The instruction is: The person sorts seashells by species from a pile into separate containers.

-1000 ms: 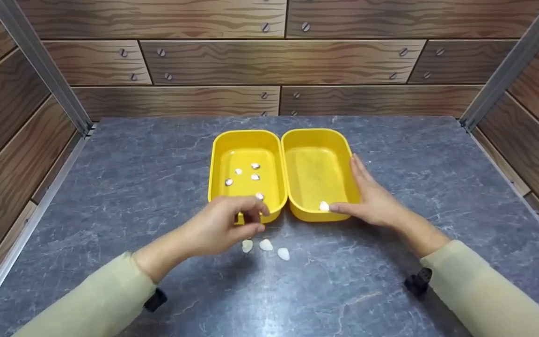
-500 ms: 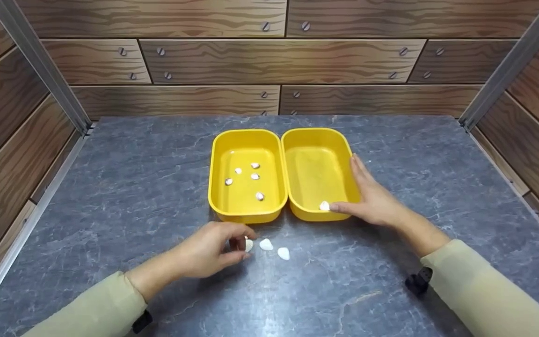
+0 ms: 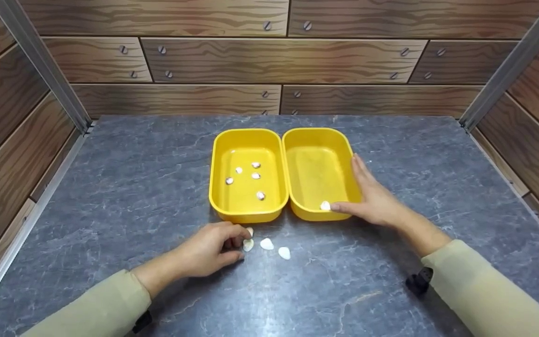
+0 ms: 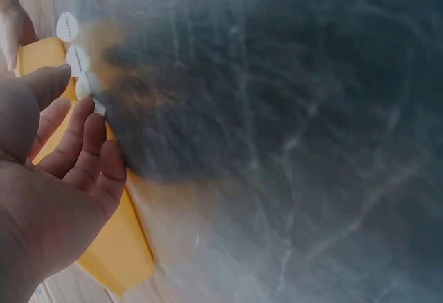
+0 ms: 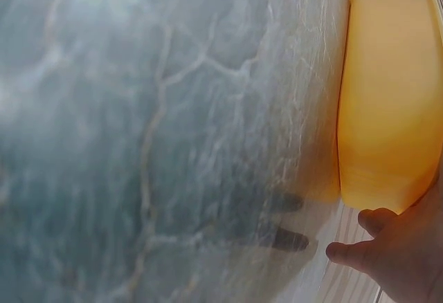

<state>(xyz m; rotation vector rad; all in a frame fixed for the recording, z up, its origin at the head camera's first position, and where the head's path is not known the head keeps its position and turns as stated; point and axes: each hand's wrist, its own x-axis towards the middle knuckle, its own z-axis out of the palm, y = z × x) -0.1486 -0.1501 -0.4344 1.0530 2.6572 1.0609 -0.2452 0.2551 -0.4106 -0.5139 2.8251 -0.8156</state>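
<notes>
In the head view my left hand (image 3: 211,250) is low over the table, just in front of the left yellow container (image 3: 250,218). Its fingers are loosely bent, the index fingertip beside a pale shell (image 3: 250,231). Another shell (image 3: 248,245) lies between index finger and thumb, with two white shells (image 3: 266,244) (image 3: 284,252) to the right. The left wrist view shows the thumb and fingers (image 4: 84,144) apart, beside the shells (image 4: 77,61). My right hand (image 3: 375,201) rests against the near right corner of the right yellow container (image 3: 321,216), its thumb beside a white shell (image 3: 325,205).
Several small shiny whitish pieces (image 3: 260,195) lie spread over the left container's floor. Both containers stand side by side on the dark marbled table (image 3: 157,159). Wood-patterned walls (image 3: 279,61) enclose the back and sides.
My left hand has come down from the left container's near rim to the shells on the table, then drawn slightly left. A shell now shows by its index finger. My right hand stays put.
</notes>
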